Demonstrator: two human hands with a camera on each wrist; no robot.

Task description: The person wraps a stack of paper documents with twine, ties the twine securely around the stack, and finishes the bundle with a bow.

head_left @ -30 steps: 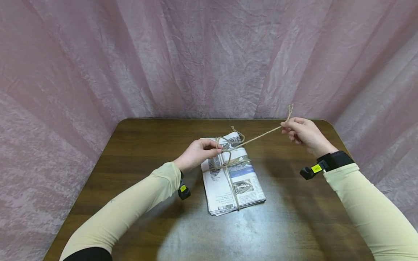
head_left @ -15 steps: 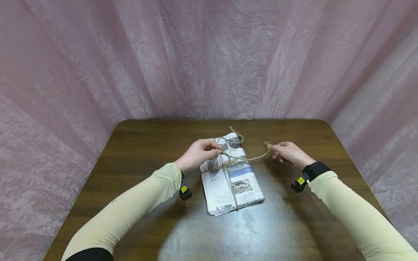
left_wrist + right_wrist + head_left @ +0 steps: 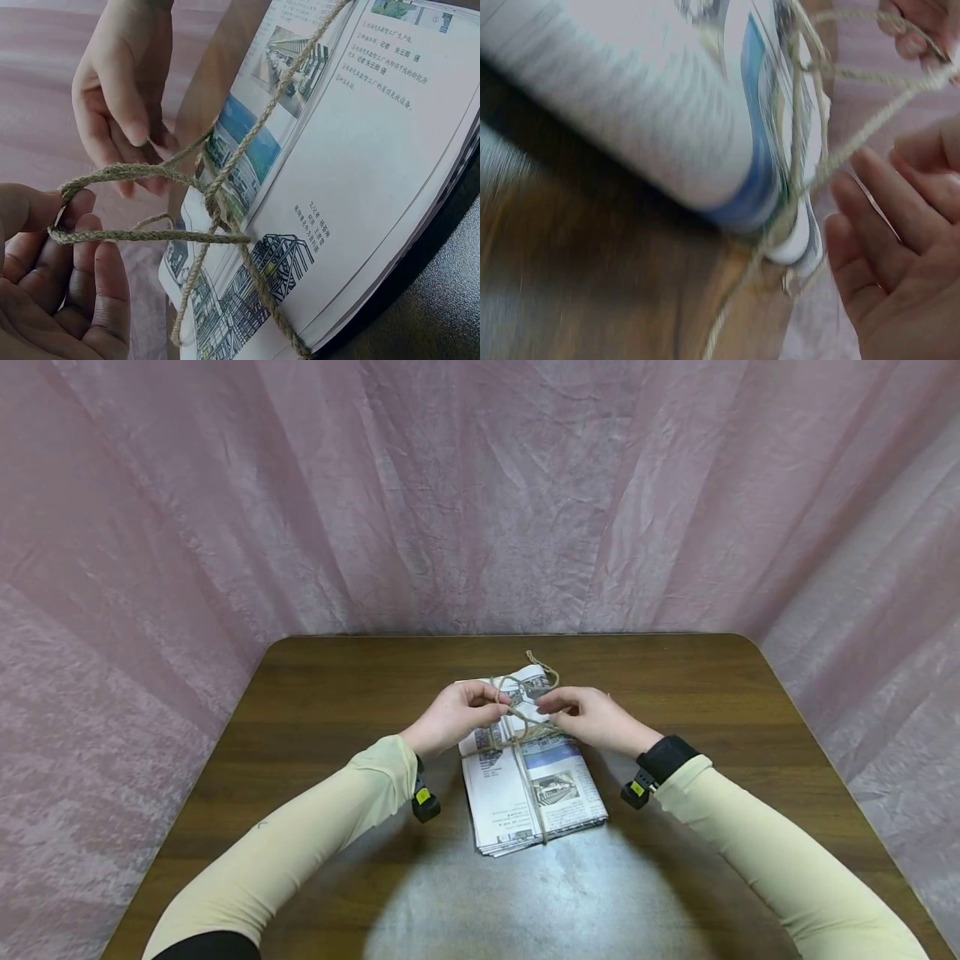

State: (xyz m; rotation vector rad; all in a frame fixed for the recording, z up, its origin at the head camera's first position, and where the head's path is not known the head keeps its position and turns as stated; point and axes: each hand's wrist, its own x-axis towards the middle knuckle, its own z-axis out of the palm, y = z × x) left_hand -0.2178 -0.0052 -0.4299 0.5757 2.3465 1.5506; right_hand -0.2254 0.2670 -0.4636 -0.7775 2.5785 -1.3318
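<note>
A stack of folded newspapers (image 3: 498, 793), bound crosswise with twine (image 3: 530, 781), lies on the table. At its far left, my left hand (image 3: 450, 714) pinches a loop of the twine; the left wrist view shows the loop (image 3: 150, 237) stretched from thumb and fingers to the crossing on the stack. Over the stack's right side is my right hand (image 3: 596, 718), its fingers fairly straight and slightly bent. In the right wrist view a slanting strand (image 3: 870, 127) passes close by these fingers; any contact is unclear. A free twine end (image 3: 542, 667) curls past the far edge.
The brown wooden table (image 3: 360, 677) reaches back to a pink curtain (image 3: 480, 510). A black strap with a small camera (image 3: 637, 789) sits on the right wrist, and another camera (image 3: 425, 806) hangs under the left.
My right hand has come down and left from the far right to the newspapers, and the twine it pulled taut has gone slack. My left hand keeps its place on the loop.
</note>
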